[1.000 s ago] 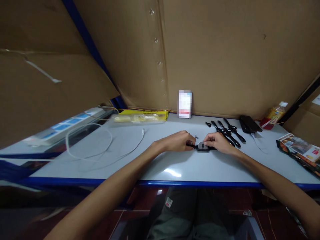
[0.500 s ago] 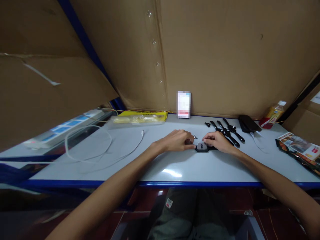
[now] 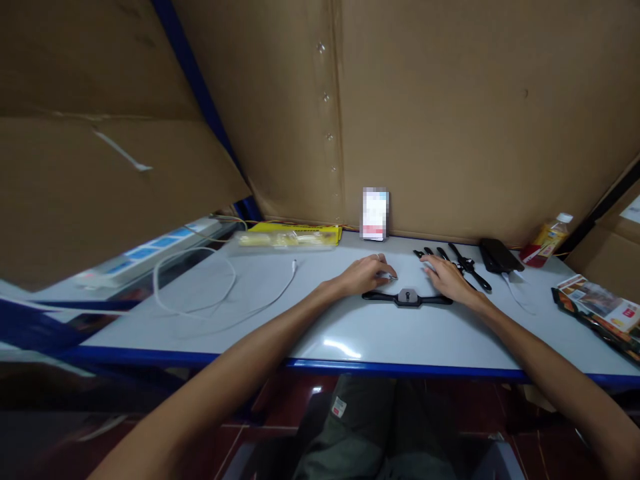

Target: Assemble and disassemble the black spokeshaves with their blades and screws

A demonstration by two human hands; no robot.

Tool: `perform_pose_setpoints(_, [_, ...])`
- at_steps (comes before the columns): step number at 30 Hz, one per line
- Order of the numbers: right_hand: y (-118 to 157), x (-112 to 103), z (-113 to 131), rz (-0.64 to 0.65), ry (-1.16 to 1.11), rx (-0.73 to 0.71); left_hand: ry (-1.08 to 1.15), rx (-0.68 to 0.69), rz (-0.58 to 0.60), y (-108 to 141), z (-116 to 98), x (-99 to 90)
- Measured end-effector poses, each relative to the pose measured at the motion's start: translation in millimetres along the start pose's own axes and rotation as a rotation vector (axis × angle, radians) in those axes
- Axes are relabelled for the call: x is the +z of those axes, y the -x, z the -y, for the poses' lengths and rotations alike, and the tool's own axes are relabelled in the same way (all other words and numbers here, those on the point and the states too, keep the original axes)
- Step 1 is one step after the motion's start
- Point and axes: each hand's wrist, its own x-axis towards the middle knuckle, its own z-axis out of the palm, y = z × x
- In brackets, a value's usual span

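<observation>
A black spokeshave [image 3: 407,298] lies crosswise on the table, a grey plate at its middle and a handle to each side. Just beyond its left handle, my left hand [image 3: 369,273] rests with bent fingers closed on a small silvery metal piece [image 3: 394,278], whose exact kind is too small to make out. Above the right handle is my right hand [image 3: 445,277], open and fingers apart, holding nothing. Several more black spokeshaves [image 3: 470,265] lie behind it, partly hidden by that hand.
A phone [image 3: 375,215] leans upright at the cardboard wall. Left are a clear plastic pack [image 3: 287,239], a white cable [image 3: 233,277] and a power strip [image 3: 150,253]. Right are a black phone-like device [image 3: 500,255], a drink bottle [image 3: 547,240] and a printed packet [image 3: 600,307].
Both hands have let go of the spokeshave, which now lies uncovered. My left hand has reached the small metal piece behind it; my right hand has lifted off and opened. The view has shifted slightly.
</observation>
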Motion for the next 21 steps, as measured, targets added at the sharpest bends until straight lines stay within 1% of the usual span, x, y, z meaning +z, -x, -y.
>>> perform_pose_setpoints(5, [-9.2,0.1,0.4,0.101,0.067,0.028,0.009,-0.002,-0.011,-2.3,-0.8,-0.8])
perform_pose_setpoints(8, [-13.5,-0.2,0.7,0.128,0.078,0.021,0.008,0.019,-0.022,-2.2,-0.5,0.6])
perform_pose_setpoints(11, [-12.6,-3.9,1.6,0.083,0.012,0.006,-0.016,0.042,-0.046,-2.1,1.8,2.7])
perform_pose_setpoints(14, [-7.4,-9.0,2.4,0.054,-0.119,-0.019,-0.04,0.038,-0.068,-1.7,4.5,4.3])
perform_pose_setpoints(17, [-1.8,-11.0,2.3,0.017,-0.221,-0.003,-0.037,0.039,-0.072,-0.7,5.5,4.1])
perform_pose_setpoints(19, [0.4,-10.5,2.0,-0.05,-0.216,0.042,-0.031,0.041,-0.069,0.2,5.0,3.1])
perform_pose_setpoints(21, [1.5,-9.3,2.3,-0.092,-0.143,0.091,-0.03,0.035,-0.07,1.0,3.8,1.8])
